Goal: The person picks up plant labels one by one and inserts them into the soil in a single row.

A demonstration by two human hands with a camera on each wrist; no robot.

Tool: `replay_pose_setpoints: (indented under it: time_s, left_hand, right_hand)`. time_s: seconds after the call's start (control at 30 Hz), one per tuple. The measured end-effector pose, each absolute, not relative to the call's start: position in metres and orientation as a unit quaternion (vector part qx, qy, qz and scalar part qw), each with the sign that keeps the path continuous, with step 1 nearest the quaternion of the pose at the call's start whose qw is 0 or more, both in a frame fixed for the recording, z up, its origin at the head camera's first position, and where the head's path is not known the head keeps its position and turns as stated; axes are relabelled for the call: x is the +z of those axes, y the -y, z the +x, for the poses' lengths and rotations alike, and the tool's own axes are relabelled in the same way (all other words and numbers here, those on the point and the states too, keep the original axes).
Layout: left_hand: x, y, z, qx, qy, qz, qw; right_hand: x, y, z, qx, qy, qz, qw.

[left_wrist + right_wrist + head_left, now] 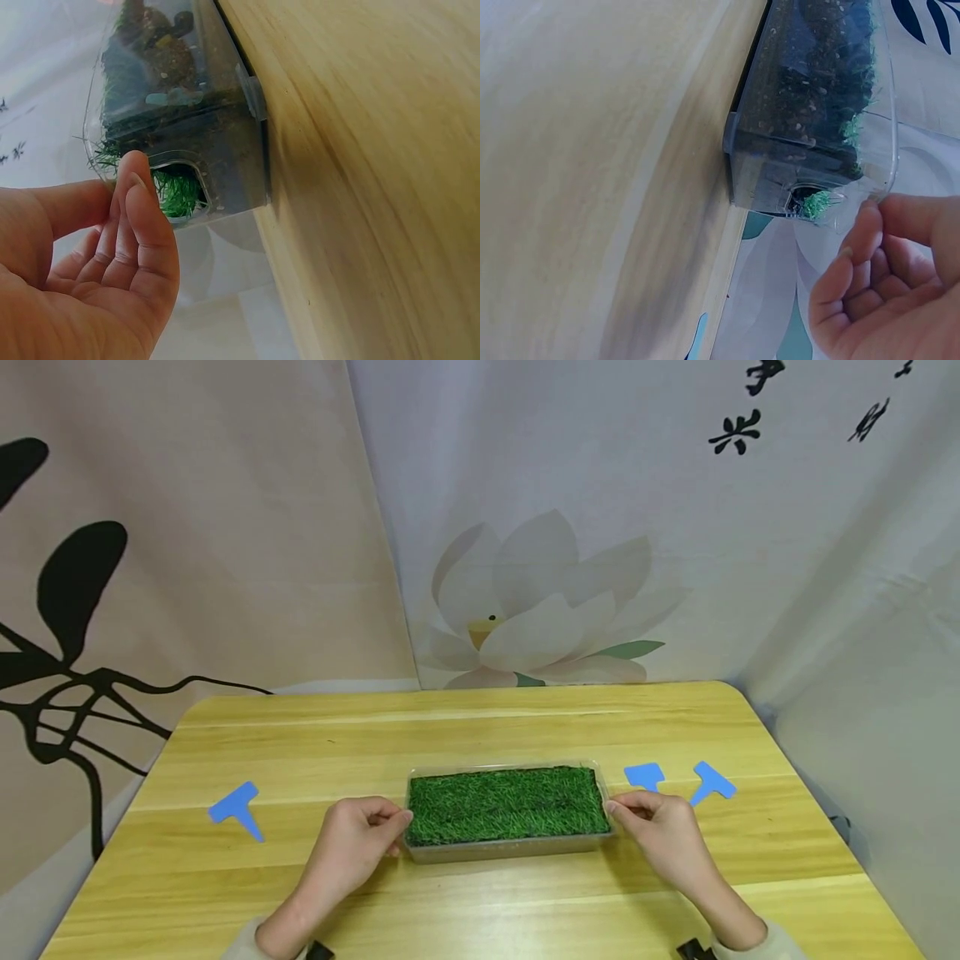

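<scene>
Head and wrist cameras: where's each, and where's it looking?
Head: on the head, facing forward and down at the box; left hand and right hand show.
Left wrist: worn there, facing the box's left end; left hand shows.
Right wrist: worn there, facing its right end; right hand shows.
Both wrist views show box and table.

Wood-grain tabletop [510, 727]: finished in yellow, far corners rounded.
Fabric backdrop [247, 527]: hung behind the far edge, beige left, pale grey right.
Lotus print [540, 627]: set above the far edge, right of middle.
Black plant motif [78, 585]: spread beyond the far left corner.
Black characters [735, 432]: printed high above the far right corner.
</scene>
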State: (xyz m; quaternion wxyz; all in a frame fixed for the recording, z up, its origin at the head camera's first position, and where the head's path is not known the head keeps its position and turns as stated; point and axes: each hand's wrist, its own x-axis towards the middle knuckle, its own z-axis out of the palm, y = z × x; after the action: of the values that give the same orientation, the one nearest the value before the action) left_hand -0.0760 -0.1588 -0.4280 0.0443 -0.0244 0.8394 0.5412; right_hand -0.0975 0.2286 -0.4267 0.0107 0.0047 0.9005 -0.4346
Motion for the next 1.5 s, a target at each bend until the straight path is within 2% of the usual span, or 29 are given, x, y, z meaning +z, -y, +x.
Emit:
replay_pose_setpoints:
  time_s: [0.57, 1.03, 1.5]
  left_hand:
    - [-0.4270, 0.1587, -0.0784, 0.548, -0.835, -0.024, 0.039]
    - [-0.4267, 0.1579, -0.0748, 0.548, -0.835, -0.036, 0.038]
    - [-0.4296, 0.1602, -0.0752, 0.513, -0.858, -0.011, 0.031]
  right_hand:
    - [-0.4259, -0.2275, -0.0963, -0.446, -0.895, -0.003, -0.002]
    - [-0.4288, -0.2284, -0.0984, -0.447, -0.894, 0.009, 0.012]
    - [-0.4236, -0.2296, -0.0990, -0.433, -0.901, 0.014, 0.022]
